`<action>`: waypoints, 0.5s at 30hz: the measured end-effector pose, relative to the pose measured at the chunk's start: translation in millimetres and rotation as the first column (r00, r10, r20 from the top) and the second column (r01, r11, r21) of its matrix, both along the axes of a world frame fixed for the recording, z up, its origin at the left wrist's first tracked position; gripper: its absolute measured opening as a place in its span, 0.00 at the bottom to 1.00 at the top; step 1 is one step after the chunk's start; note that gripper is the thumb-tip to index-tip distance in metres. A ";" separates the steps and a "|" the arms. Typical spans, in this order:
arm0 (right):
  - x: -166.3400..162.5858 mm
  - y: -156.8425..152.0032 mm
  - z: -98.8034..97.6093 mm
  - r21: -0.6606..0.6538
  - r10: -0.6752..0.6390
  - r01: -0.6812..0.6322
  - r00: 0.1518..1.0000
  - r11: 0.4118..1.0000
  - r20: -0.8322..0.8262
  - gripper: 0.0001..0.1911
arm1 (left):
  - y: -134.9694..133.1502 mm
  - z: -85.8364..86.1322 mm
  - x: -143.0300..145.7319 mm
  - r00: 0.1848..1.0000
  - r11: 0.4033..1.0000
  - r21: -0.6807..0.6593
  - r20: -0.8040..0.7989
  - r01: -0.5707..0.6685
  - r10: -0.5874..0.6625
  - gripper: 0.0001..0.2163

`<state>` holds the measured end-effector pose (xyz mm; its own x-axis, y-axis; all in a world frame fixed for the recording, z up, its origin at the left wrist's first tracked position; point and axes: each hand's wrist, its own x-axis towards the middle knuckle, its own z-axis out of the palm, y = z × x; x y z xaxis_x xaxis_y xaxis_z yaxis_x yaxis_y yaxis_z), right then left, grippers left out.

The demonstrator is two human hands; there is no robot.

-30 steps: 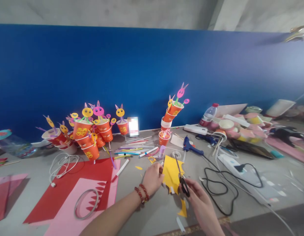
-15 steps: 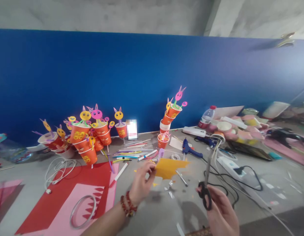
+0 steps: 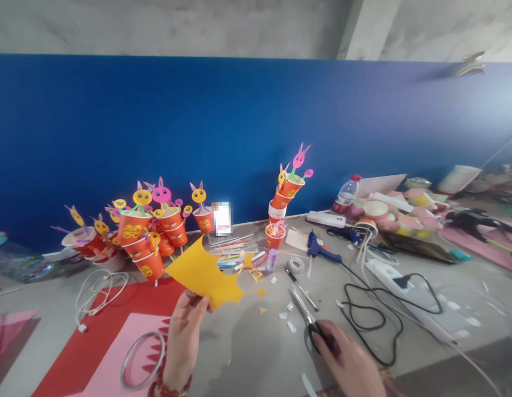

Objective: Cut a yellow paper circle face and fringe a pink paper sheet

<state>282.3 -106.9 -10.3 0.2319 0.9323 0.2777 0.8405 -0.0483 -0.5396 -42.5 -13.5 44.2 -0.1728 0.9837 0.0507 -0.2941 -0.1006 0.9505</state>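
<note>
Left hand [image 3: 184, 331]: raised above the counter [image 3: 248, 358], near centre-left. Its grip pinches the lower edge of a yellow paper cut-out [image 3: 202, 273] between thumb and fingers. The sheet is held up off the counter, with its jagged edge pointing right.

Right hand [image 3: 347, 364]: near right, low on the counter. Its grip is closed about the black handles of the scissors [image 3: 305, 311], which lie on the counter with the blades parted and pointing far-left.

Surroundings: small yellow scraps [image 3: 262, 292] and white offcuts lie between the two hands. A tape roll [image 3: 296, 264] and a blue glue gun [image 3: 322, 252] sit just beyond the blade tips. A looped black cable [image 3: 363, 317] lies just right of the scissors and runs to a white power strip [image 3: 388, 273].

Below the left hand are a red sheet [image 3: 127, 309], a pink sheet [image 3: 123, 364] and a wire ring [image 3: 142, 358]. A white cord [image 3: 99, 286] is coiled at far left.

Decorated orange cups [image 3: 148, 237] stand behind the raised cut-out, which partly covers the pens [image 3: 235, 251] beyond it. A stack of cups [image 3: 287, 193] and a bottle [image 3: 347, 196] stand along the blue wall [image 3: 239, 138].
</note>
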 end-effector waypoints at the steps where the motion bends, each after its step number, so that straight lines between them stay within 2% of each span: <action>1: 0.4 2.2 -0.7 -0.003 0.013 -0.013 0.999 1.000 0.046 0.14 | -1.3 -0.7 0.2 0.999 1.000 -0.012 0.048 0.000 0.000 0.14; 7: 1.5 16.5 1.3 0.007 0.043 -0.046 0.966 0.999 0.254 0.14 | -7.6 -0.5 -2.6 0.976 0.999 -0.047 0.217 -0.003 0.013 0.13; 15: 8.9 19.8 -1.8 0.034 0.065 -0.077 0.960 0.996 0.273 0.15 | -11.0 -5.9 -5.0 0.949 0.996 -0.083 0.313 -0.023 0.048 0.14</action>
